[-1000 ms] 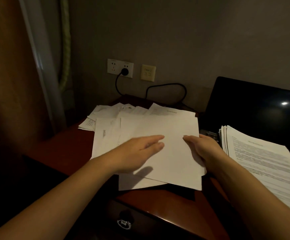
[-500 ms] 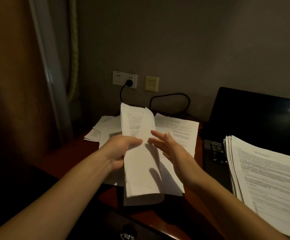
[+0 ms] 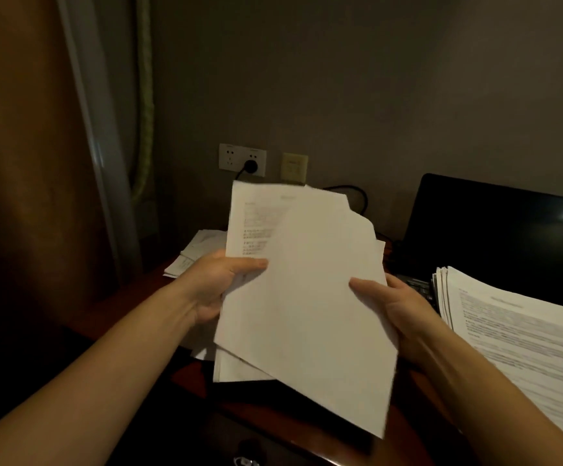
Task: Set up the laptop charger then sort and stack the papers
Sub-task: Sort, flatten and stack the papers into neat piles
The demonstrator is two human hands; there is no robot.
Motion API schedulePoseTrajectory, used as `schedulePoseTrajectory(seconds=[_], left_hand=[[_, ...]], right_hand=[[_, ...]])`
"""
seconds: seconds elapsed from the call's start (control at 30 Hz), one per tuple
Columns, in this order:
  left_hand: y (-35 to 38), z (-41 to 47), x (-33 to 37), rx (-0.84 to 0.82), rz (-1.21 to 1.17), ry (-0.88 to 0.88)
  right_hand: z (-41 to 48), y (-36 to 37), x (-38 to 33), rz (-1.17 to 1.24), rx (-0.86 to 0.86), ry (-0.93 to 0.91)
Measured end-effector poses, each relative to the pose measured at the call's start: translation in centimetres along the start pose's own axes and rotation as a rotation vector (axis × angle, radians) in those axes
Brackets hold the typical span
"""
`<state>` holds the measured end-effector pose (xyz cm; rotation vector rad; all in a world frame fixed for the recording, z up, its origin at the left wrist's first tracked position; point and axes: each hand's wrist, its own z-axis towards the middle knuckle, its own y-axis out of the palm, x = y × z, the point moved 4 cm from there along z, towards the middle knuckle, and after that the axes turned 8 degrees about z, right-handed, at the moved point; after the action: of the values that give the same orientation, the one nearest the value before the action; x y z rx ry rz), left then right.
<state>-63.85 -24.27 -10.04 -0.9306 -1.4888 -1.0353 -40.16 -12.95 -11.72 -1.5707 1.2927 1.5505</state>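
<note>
Both hands hold a loose bundle of white papers point(image 3: 307, 290) lifted above the desk. My left hand point(image 3: 219, 280) grips the bundle's left edge, thumb on top. My right hand point(image 3: 391, 301) grips its right edge, thumb on the front sheet. The front sheet is blank; a printed sheet shows behind it at upper left. A neat stack of printed papers point(image 3: 515, 334) lies on the open black laptop point(image 3: 495, 230) at right. The black charger plug point(image 3: 250, 167) sits in the wall socket, its cable point(image 3: 357, 196) looping behind the held papers.
A few more papers point(image 3: 192, 253) lie at the back left of the dark red wooden desk point(image 3: 293, 428). A yellow wall plate point(image 3: 294, 167) is beside the socket. A curtain and a wooden panel stand at left. A drawer pull point(image 3: 245, 460) shows below.
The papers were lying on the desk under both hands. My left hand lifted some upright, then my right hand took the other edge; the bundle is now held up by both.
</note>
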Motion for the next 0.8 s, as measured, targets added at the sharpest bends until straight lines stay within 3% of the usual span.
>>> schedulePoseTrajectory(seconds=[0.07,0.13,0.37,0.47,0.63,0.8], left_hand=[[-0.8,0.0,-1.8,0.071,-0.007,-0.116],[-1.1,-0.1,-3.0,0.122,-0.005,-0.18],[-0.3,0.3,-2.8,0.184,0.166,-0.136],[0.3,0.2,-2.5,0.185,0.102,-0.106],[1.7,-0.3,-2.4,0.113,-0.061,-0.106],[-1.3,0.5,-0.1,0.259,-0.107,0.011]], right_hand=[[0.0,-0.7,0.3,-0.261,0.128,-0.055],[0.2,-1.2,0.8,-0.357,0.154,-0.085],[0.9,-2.4,0.8,-0.336,0.182,-0.154],[1.1,-3.0,0.6,-0.376,0.217,-0.235],[1.5,-3.3,0.6,-0.331,0.122,-0.212],[2.4,-4.9,0.3,-0.321,0.259,-0.183]])
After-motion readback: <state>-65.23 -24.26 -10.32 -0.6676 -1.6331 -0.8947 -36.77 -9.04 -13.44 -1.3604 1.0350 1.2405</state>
